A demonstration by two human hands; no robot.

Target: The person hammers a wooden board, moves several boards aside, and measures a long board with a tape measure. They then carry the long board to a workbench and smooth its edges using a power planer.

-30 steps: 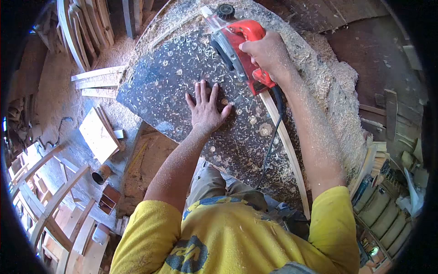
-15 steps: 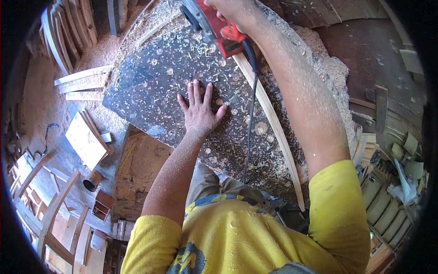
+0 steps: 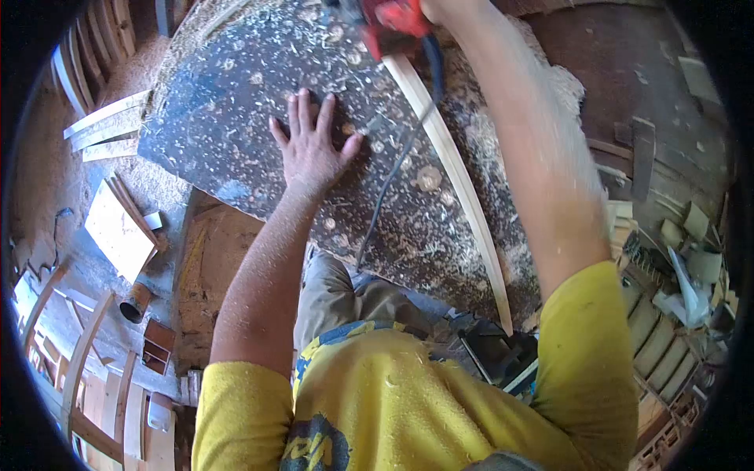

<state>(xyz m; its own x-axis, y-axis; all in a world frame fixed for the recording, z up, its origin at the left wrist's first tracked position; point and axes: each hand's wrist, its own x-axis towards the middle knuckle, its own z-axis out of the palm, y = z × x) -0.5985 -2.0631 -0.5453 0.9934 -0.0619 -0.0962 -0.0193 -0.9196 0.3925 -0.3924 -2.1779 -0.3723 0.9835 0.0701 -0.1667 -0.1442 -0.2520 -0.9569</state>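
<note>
At the top edge, my right hand [image 3: 446, 8] is closed on a red electric planer [image 3: 395, 19]; the frame cuts off part of both, and motion blurs them. The planer sits at the upper end of a long curved wooden strip [image 3: 455, 169], which arcs down toward my body on the dark work surface [image 3: 208, 129]. My left hand [image 3: 312, 153] lies flat on this surface, fingers spread, left of the strip and apart from it. A dark power cord [image 3: 395, 173] hangs from the planer and loops between my left hand and the strip. Shavings cover the surface.
Curved wooden pieces [image 3: 108, 124] lie beyond the surface's left edge, near a pale board [image 3: 118, 229]. Wooden frames [image 3: 82, 353] stand at lower left. Wood offcuts and a plastic bag [image 3: 691, 292] lie at right. A dark tool [image 3: 495, 349] is beside my waist.
The view has shifted, so the surface, strip and left hand sit higher and further left. The planer stays at the strip's upper end, now more cut off. The cord's loop has swung left.
</note>
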